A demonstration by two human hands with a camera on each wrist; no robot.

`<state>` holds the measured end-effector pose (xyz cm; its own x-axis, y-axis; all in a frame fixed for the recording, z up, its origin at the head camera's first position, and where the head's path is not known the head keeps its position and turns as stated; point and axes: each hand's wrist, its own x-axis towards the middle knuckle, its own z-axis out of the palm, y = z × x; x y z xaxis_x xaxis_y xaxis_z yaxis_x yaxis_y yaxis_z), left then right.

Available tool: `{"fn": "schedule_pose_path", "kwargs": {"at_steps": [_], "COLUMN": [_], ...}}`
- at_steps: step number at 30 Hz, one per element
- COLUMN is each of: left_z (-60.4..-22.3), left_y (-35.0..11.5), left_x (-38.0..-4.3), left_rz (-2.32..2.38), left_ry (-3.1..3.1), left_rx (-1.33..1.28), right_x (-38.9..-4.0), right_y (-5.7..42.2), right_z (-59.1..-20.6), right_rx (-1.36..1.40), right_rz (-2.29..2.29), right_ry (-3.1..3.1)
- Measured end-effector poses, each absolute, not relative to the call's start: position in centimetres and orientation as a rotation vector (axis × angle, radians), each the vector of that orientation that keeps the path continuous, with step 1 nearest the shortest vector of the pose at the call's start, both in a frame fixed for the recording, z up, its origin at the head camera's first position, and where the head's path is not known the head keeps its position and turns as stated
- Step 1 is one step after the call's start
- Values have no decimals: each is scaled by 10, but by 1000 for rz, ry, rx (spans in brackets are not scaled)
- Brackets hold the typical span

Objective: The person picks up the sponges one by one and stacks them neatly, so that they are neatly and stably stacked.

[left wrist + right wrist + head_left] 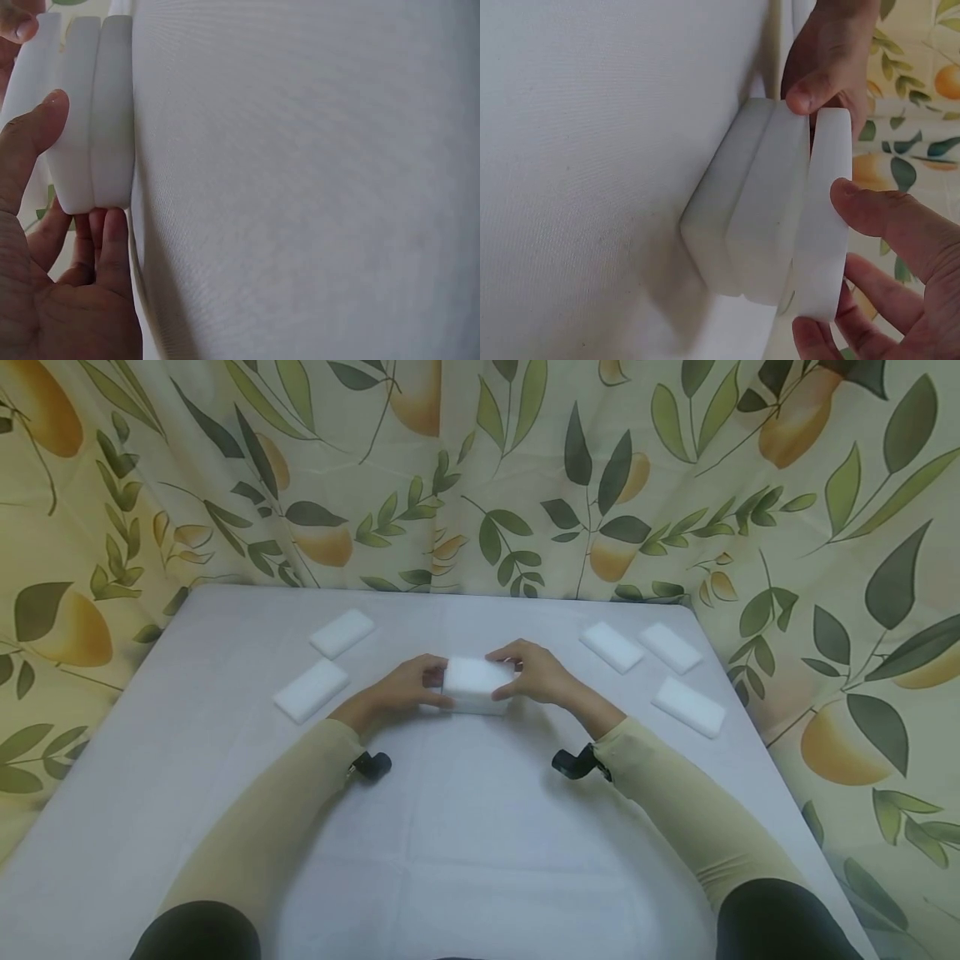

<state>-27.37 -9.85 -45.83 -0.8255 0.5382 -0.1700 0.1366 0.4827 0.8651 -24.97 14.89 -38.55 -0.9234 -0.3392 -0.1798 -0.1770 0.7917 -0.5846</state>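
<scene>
Two white sponge blocks (742, 202) lie stacked flat on the table at its middle. Just over them is a third white sponge (826, 217), tilted, with a narrow gap beneath it in the right wrist view. My right hand (543, 672) pinches this upper sponge at its right end, thumb on the near long side and fingers round the end. At the stack's left end, my left hand (405, 683) holds the lower two, its thumb (49, 124) on the near side of the upper one and its fingertips against the short end.
Two more white sponges, one farther back (342, 633) and one nearer (311, 691), lie left of the stack. Three others lie to the right, including one near the table's right edge (688, 706). A fruit-and-leaf patterned curtain (525, 485) hangs behind the white-covered table (480, 860).
</scene>
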Motion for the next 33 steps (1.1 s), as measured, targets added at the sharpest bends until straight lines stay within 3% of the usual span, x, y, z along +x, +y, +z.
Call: {"fn": "schedule_pose_path", "kwargs": {"at_steps": [33], "left_z": [-460], "left_y": [-98], "left_x": [-274], "left_rz": [1252], "left_ry": [2349], "left_rx": [583], "right_x": [-257], "right_y": [146], "right_z": [-395], "right_rx": [-380], "right_rz": [-846], "right_ry": [2641]}}
